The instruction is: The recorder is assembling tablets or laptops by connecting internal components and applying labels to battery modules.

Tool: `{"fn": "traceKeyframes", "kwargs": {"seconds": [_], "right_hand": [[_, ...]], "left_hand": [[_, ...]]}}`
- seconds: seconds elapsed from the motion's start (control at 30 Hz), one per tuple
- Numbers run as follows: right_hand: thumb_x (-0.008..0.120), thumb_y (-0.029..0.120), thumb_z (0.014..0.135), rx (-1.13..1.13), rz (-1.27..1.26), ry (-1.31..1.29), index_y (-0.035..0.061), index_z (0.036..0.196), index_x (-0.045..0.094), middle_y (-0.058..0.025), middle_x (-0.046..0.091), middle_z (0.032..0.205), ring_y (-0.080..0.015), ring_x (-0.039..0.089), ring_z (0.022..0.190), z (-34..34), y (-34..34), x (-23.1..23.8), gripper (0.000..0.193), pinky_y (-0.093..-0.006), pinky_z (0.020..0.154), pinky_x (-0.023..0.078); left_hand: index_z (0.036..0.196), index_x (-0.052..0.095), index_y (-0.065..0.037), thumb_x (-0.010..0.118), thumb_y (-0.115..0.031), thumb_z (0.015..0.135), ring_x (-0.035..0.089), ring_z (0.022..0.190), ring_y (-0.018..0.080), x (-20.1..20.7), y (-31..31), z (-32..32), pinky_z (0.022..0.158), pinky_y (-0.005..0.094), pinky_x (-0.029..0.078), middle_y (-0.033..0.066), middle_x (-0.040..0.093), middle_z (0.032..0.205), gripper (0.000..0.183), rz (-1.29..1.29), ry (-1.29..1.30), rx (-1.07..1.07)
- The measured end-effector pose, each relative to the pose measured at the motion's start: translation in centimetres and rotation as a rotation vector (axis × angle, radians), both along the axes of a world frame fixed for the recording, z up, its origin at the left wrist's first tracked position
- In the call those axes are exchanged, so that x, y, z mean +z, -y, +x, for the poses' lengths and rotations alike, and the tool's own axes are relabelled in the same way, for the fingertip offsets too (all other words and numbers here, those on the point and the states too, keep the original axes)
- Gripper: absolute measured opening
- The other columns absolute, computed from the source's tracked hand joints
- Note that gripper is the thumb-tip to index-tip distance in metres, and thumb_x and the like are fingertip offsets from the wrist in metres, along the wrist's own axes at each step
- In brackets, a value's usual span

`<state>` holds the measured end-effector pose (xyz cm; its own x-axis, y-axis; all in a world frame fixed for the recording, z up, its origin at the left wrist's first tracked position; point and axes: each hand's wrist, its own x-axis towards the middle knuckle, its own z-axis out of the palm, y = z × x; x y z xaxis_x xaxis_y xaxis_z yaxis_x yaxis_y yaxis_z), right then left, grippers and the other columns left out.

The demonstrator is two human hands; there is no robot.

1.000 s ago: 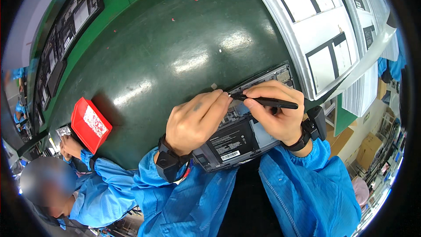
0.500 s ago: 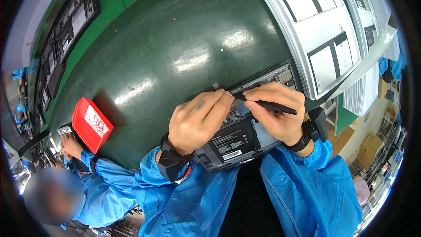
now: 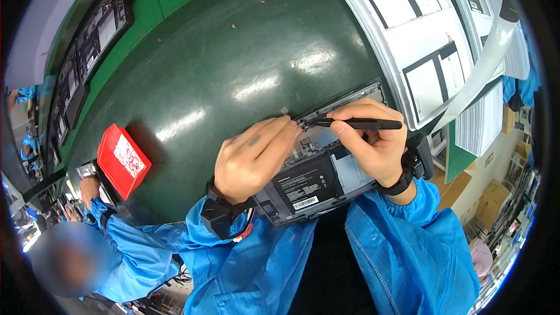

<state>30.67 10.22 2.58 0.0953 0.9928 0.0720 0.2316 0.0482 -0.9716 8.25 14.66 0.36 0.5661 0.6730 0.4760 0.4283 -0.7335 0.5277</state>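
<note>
An opened laptop base (image 3: pixel 322 176) lies tilted on the table edge in front of me, its circuit board and black battery (image 3: pixel 307 186) exposed. My left hand (image 3: pixel 251 154) reaches over its left part, fingers pressed together and fingertips at the far edge of the board. What they pinch, if anything, is hidden. My right hand (image 3: pixel 373 143) grips a slim black pen-shaped tool (image 3: pixel 373 123) between thumb and fingers. Its tip points left, down at the board close to my left fingertips.
A red bin (image 3: pixel 122 163) stands at the left, beside a co-worker's hand (image 3: pixel 89 189). White trays (image 3: pixel 394 41) with black-and-white flat parts are stacked at the right. More opened laptop bases (image 3: pixel 96 38) line the far left. Small red scraps (image 3: pixel 233 25) dot the green table.
The black tool has swung to nearly level, its back end rising. My left hand has shifted slightly left, still at the board. The co-worker's hand has moved a little.
</note>
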Motion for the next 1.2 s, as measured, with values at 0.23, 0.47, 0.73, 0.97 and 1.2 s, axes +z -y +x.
{"fn": "traceKeyframes", "kwargs": {"seconds": [0.23,0.47,0.73,0.97,1.2], "right_hand": [[0.078,-0.003,0.083,-0.048,0.028,-0.015,-0.0036,0.097,0.075,-0.0072,0.071,0.089,-0.0034,0.057,0.063,-0.2,0.4,0.0,0.014,-0.0174,0.054,0.042],[0.077,-0.004,0.083,-0.067,-0.009,-0.031,-0.0039,0.098,0.074,-0.0062,0.07,0.091,-0.0022,0.056,0.065,-0.2,0.4,0.2,0.014,-0.0167,0.055,0.042],[0.078,-0.003,0.083,-0.06,-0.017,0.023,-0.0031,0.099,0.076,-0.0057,0.07,0.088,-0.0024,0.055,0.062,-0.2,0.3,-0.3,0.016,-0.0177,0.054,0.042],[0.078,-0.001,0.086,-0.085,-0.089,0.02,-0.0024,0.1,0.076,-0.0036,0.071,0.086,-0.0004,0.053,0.063,-0.1,0.4,0.2,0.014,-0.0162,0.053,0.039],[0.077,0.0,0.087,-0.092,-0.174,-0.074,-0.0018,0.099,0.076,-0.002,0.07,0.085,0.0011,0.051,0.062,0.0,0.2,0.4,0.012,-0.0161,0.052,0.036]], "left_hand": [[0.098,0.077,-0.001,0.077,-0.001,0.087,0.076,0.086,0.0258,3.2,1.2,-7.0,0.078,0.0328,0.06,0.013,0.078,0.098,0.011,0.12,-0.217,0.488],[0.106,0.076,0.001,0.069,-0.01,0.096,0.076,0.092,0.0275,3.4,3.2,-19.2,0.084,0.0364,0.057,0.0169,0.077,0.101,0.016,-0.023,-0.481,1.149],[0.112,0.073,0.0,0.07,-0.006,0.094,0.07,0.108,0.0298,3.1,2.4,-11.3,0.096,0.0381,0.053,0.0169,0.073,0.117,0.019,0.106,-0.362,1.002],[0.1,0.073,0.0,0.083,-0.003,0.074,0.066,0.111,0.0334,0.8,1.3,0.9,0.09,0.042,0.055,0.0147,0.07,0.121,0.028,-0.044,-0.025,0.249],[0.095,0.073,0.001,0.082,-0.003,0.074,0.067,0.108,0.0325,-0.2,0.9,1.9,0.084,0.0416,0.055,0.0147,0.071,0.118,0.023,-0.08,0.034,0.154]]}}
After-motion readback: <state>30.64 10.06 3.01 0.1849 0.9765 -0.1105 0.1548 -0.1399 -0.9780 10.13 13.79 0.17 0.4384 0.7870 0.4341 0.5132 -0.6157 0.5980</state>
